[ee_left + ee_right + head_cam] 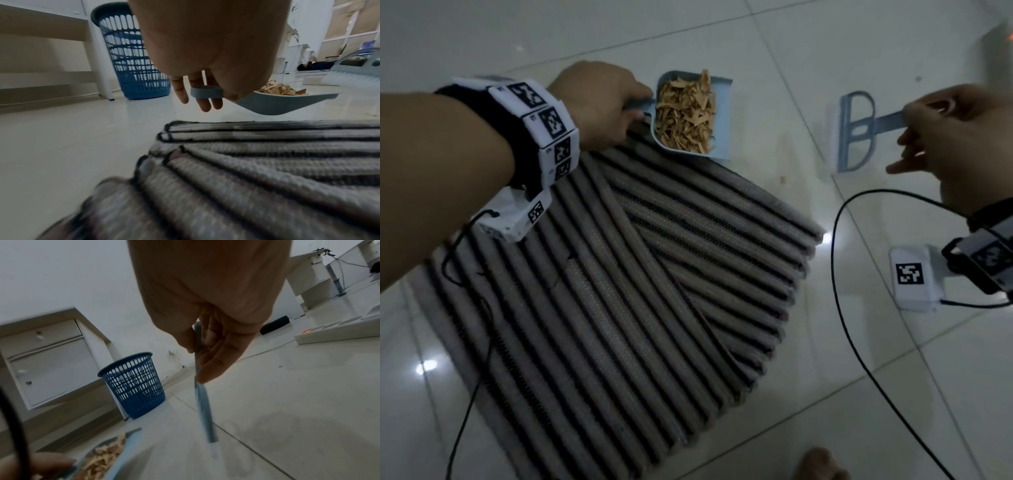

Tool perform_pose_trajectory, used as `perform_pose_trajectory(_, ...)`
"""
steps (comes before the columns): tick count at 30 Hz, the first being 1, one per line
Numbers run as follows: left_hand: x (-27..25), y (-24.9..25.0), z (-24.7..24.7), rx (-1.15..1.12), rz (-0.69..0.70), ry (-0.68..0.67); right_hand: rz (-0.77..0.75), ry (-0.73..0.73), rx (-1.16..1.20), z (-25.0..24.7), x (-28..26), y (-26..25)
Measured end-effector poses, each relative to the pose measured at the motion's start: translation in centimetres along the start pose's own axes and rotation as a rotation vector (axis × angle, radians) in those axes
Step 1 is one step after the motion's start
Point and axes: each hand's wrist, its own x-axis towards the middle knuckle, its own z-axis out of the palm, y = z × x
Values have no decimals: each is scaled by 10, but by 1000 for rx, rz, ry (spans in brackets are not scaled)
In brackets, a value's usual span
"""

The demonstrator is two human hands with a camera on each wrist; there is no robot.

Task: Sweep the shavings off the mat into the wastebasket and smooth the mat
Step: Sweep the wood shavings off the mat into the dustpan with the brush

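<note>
Two hands above glossy tile floor (825, 41): left hand (599, 102) gripping pale blue plastic dustpan (690, 114) heaped with curly tan shavings (685, 113), right hand (955, 137) pinching flat brush (854, 132) handle. Ribbed, creased grey mat (619, 291) below; blue lattice wastebasket (133, 384) well apart.

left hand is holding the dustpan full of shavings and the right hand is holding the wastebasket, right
Not quite. The left hand does hold the dustpan full of shavings, but the right hand holds a brush, as the head view shows. The wastebasket stands untouched on the floor in the right wrist view.
</note>
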Motion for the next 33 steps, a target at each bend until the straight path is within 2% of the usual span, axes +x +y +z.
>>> perform_pose_trajectory(4,37,31,2,79,93,-38,-39,53,-14,1,-3,0)
perform_pose_trajectory(8,65,50,7,170,168,-54,-96,106,-146,9,-6,0)
perform_pose_trajectory(13,94,64,18,328,318,-29,-239,72,-333,21,-13,6)
perform_pose_trajectory(17,108,68,15,449,450,7,-301,123,-339,25,-13,11)
perform_pose_trajectory(21,117,72,8,536,552,-14,-376,124,-359,30,-16,16)
perform_pose_trajectory(27,122,79,7,714,592,-25,-388,73,-332,56,-16,2)
perform_pose_trajectory(33,119,78,9,739,577,-16,-275,246,-121,48,2,-8)
